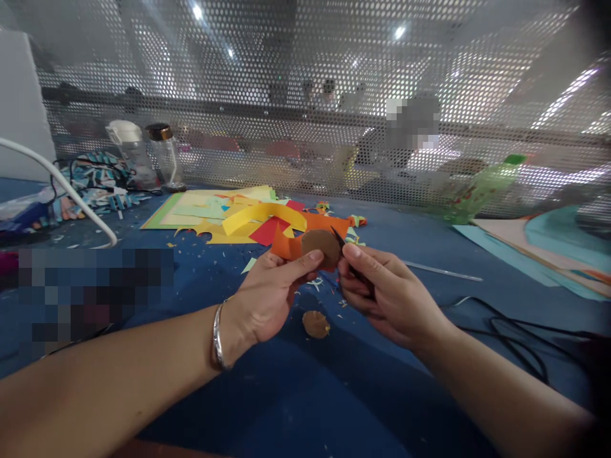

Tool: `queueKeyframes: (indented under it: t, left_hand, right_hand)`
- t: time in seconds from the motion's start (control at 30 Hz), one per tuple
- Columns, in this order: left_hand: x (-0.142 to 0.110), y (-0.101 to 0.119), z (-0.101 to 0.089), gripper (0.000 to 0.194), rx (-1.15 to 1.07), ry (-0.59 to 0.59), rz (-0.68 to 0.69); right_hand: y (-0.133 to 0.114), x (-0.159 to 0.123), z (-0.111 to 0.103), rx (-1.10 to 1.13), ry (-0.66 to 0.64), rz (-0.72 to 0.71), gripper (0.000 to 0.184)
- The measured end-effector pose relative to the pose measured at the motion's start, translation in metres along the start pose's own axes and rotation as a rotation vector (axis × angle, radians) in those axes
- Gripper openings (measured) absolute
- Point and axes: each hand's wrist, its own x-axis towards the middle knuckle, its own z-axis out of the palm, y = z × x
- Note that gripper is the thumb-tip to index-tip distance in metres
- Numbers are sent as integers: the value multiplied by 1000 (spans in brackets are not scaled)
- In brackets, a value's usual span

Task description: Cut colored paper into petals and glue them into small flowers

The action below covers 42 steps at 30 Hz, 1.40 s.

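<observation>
Orange paper (285, 247), seemingly only partly trimmed, is clamped against a brown disc (321, 244) by the left hand (267, 292) above the tabletop (382, 407), the fingers of the right hand (398, 289) gripping a dark pointed tool (338, 238).

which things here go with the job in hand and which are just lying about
In use or close by:
- left hand, holding brown disc and orange paper
- right hand, holding dark pointed tool, likely scissors
- second disc, on the table

Just lying about:
- yellow strip, red paper
- green bottle
- white-lidded bottle
</observation>
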Motion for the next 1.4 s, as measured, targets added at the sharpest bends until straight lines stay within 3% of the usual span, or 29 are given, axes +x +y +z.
queueKeyframes:
  t: [0.33,0.7,1.4]
  left_hand:
    - [2,3,-4,11,83,-120,44]
    - [7,5,-11,15,171,-60,67]
    - [10,7,-12,17,218,-62,106]
  right_hand:
    - [-5,-2,-2,-24,-17,11,47]
    - [-4,-1,-7,-74,-58,16,47]
    - [-7,-2,-10,-139,-69,47,46]
